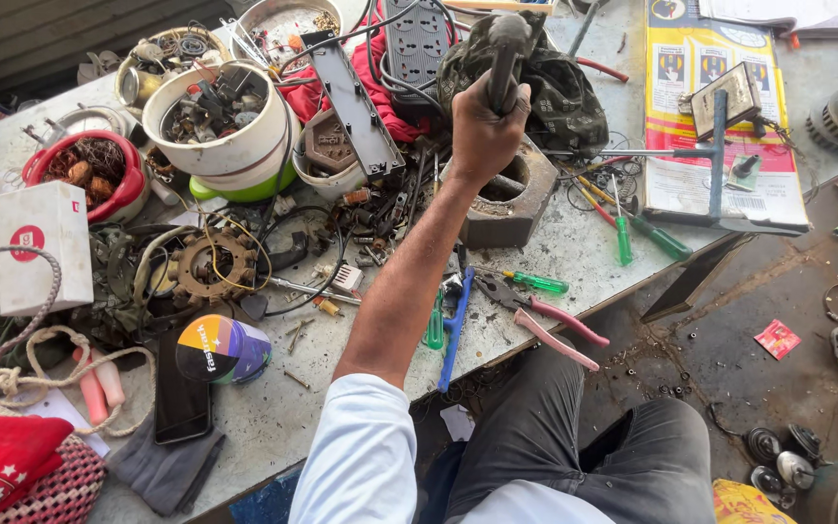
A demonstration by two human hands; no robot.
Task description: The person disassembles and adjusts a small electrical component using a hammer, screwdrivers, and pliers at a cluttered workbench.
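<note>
Up near the top centre of the frame, one hand is wrapped in a full fist around a dark handle, thumb and fingers closed tight; a grip that firm suggests the tool is being swung or levered rather than merely carried. Which hand it is I cannot tell for sure, though the white sleeve comes up from the lower left, so I judge it the left; the other hand is out of view. The handle looks dull grey-black, worn and rounded at its top, rising upright above the fist; its working end is hidden behind the hand. Just below the wrist sits a grey block with a round hole, probably set there as the piece being worked on. Pink-handled pliers and green screwdrivers lie loose at the bench edge, within easy reach, while bowls of scrap parts crowd the upper left.
</note>
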